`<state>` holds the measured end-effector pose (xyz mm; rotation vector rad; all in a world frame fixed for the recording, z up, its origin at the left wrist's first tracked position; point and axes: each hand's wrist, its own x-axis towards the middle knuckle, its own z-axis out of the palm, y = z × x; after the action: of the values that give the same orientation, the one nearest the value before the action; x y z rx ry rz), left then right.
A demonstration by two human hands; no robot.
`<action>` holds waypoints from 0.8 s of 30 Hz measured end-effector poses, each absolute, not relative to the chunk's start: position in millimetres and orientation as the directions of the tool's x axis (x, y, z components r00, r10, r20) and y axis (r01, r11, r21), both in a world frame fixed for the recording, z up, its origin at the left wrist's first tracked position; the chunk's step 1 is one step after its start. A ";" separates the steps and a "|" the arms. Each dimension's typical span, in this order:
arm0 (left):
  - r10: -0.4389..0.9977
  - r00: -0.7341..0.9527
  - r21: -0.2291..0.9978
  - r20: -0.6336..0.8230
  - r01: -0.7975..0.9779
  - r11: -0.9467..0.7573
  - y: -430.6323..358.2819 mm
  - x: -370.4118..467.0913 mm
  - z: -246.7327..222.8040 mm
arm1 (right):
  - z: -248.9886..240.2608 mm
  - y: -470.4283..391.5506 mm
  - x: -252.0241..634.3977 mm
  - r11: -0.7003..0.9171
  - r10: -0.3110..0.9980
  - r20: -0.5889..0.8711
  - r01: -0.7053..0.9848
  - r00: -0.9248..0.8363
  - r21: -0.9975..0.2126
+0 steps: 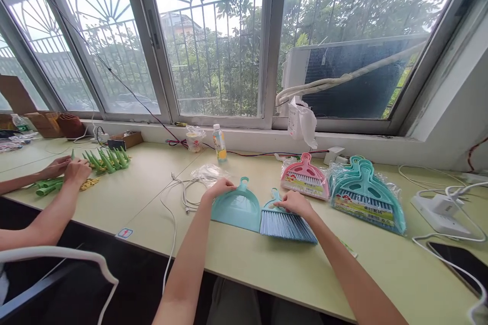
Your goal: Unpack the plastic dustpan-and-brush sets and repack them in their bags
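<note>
Dustpan (238, 210) sat near the front edge of the table (152, 177), handle toward the window, wide edge toward the wearer. Left hand (221, 188) was on the dustpan's upper left rim, fingers closed over it in a pinch; thumb grip not clear.

Brush (288, 227) was immediately right of the dustpan, blue bristles toward the wearer, edges meeting or nearly so; couldn't tell if they touched. Right hand (295, 203) had fingers bent, pinching the brush where the handle met the head. Couldn't tell whether the bristles bore on the table.

Right of the dustpan, past the brush: pink set (305, 177) in clear wrap, then teal sets (366, 195), also wrapped and stacked. Farther right: power strip (440, 216), with a phone (459, 264) nearer the wearer. Small card (349, 249) right of the dustpan, partly under the right forearm.

Behind the dustpan, slightly left: bottle (220, 144), upright, and a cup (194, 139) beside it. Left of the dustpan: crumpled film (210, 173) and a white cable (185, 190), loosely coiled. Well left of the dustpan: co-worker's hands (74, 168) among green parts (110, 160), yellow bits (89, 183) close by.
</note>
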<state>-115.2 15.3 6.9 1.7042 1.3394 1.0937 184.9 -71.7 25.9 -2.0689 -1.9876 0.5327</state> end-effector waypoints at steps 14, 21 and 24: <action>0.930 0.356 0.763 -0.094 0.626 -0.162 13.1 -113.5 20.8 | 31.8 -72.6 191.8 -0.089 0.996 -0.047 0.972 0.081 -0.219; 0.955 0.295 0.841 0.026 0.511 -0.181 22.7 -116.7 10.2 | 39.4 -72.8 193.9 -0.205 0.970 0.084 0.955 0.227 -0.213; 0.954 0.298 0.838 0.027 0.513 -0.184 22.7 -116.9 9.6 | 39.3 -73.0 194.7 -0.212 0.972 0.059 0.956 0.228 -0.204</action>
<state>-116.9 22.7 9.6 1.8197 1.3180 0.7471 194.7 -73.0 39.3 -2.2998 -1.8337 0.1212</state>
